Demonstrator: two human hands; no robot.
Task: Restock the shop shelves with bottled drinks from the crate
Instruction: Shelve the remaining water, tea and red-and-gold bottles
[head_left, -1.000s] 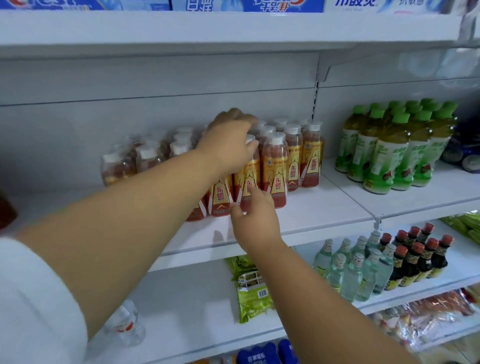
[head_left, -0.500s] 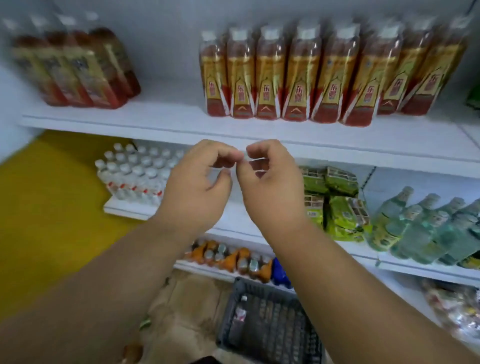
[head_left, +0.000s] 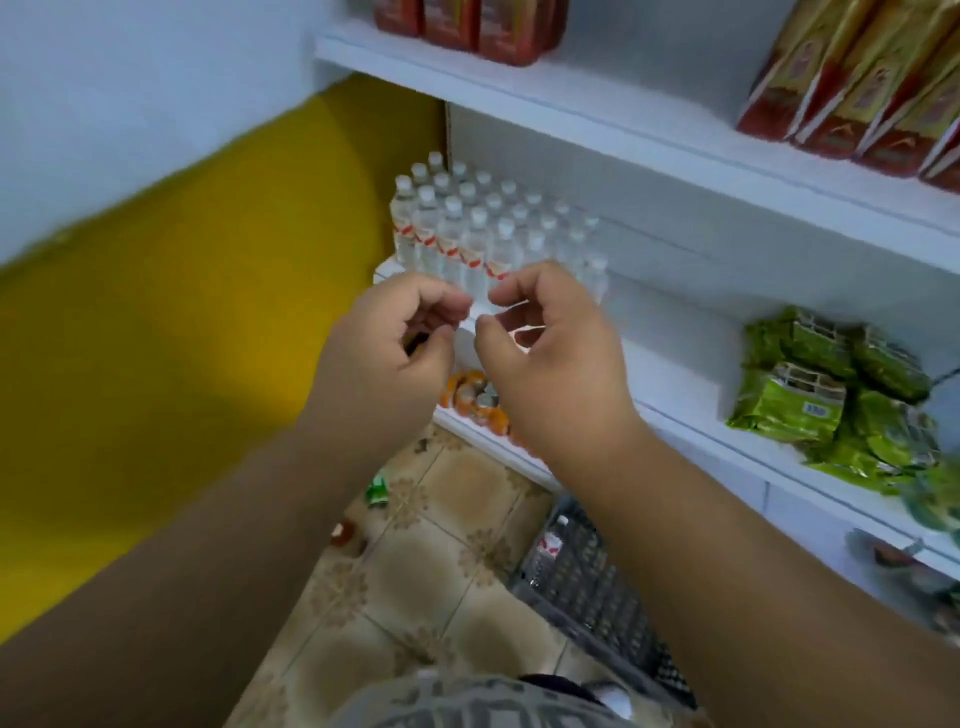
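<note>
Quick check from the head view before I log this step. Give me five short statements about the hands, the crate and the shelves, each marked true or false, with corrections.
1. Both hands are in front of the shelves, holding no bottle. True: the left hand and right hand have curled fingers with nothing in them.
2. The crate sits on a shelf. False: it stands on the tiled floor.
3. A clear bottle lies in the crate. True.
4. The white-capped clear bottles are on the top shelf. False: they stand one shelf below the red-and-yellow bottles.
5. The green packets lie left of the clear bottles. False: they lie to the right.
</note>
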